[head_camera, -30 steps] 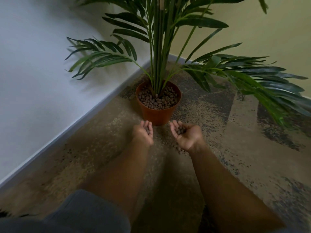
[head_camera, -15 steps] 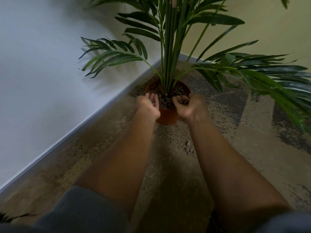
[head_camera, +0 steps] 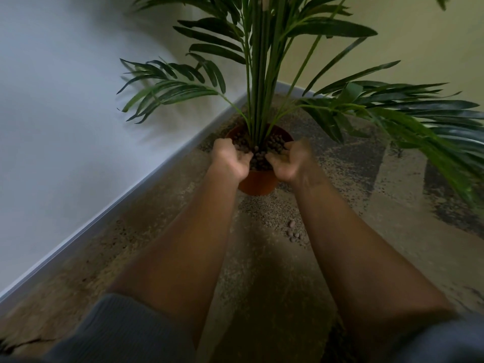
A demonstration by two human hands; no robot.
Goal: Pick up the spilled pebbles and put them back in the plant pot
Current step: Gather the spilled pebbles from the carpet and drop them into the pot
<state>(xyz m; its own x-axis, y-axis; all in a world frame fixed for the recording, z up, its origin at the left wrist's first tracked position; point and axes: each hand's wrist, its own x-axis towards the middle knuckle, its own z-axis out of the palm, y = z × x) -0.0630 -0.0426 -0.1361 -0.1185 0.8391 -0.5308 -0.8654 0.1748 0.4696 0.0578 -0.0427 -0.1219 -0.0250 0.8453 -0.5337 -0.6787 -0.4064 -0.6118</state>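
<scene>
Left hand: my left hand (head_camera: 230, 159) is cupped and tipped inward over the near-left rim of the pot, fingers curled; I cannot tell whether pebbles are left in the palm.
Right hand: my right hand (head_camera: 286, 162) mirrors it over the near-right rim, palm turned up and in, fingers loosely curled; its contents are blurred too, so I cannot tell.
Pebbles: the small round brown clay pebbles (head_camera: 275, 145) look light, hard and dry, I judge; they would roll and slip between fingers, so scooping into a cupped palm suits better than pinching.
Stragglers: a few spilled pebbles (head_camera: 293, 231) lie on the mottled brown carpet (head_camera: 262, 284), near my right forearm and well apart from the pot.
Pot: the round terracotta-coloured plastic plant pot (head_camera: 258, 183) stands upright on the carpet near the corner skirting, between my hands.
Pot contents: filled near the rim with pebbles around the green palm stems (head_camera: 258, 100).
Care: pour low, or they may bounce out.
</scene>
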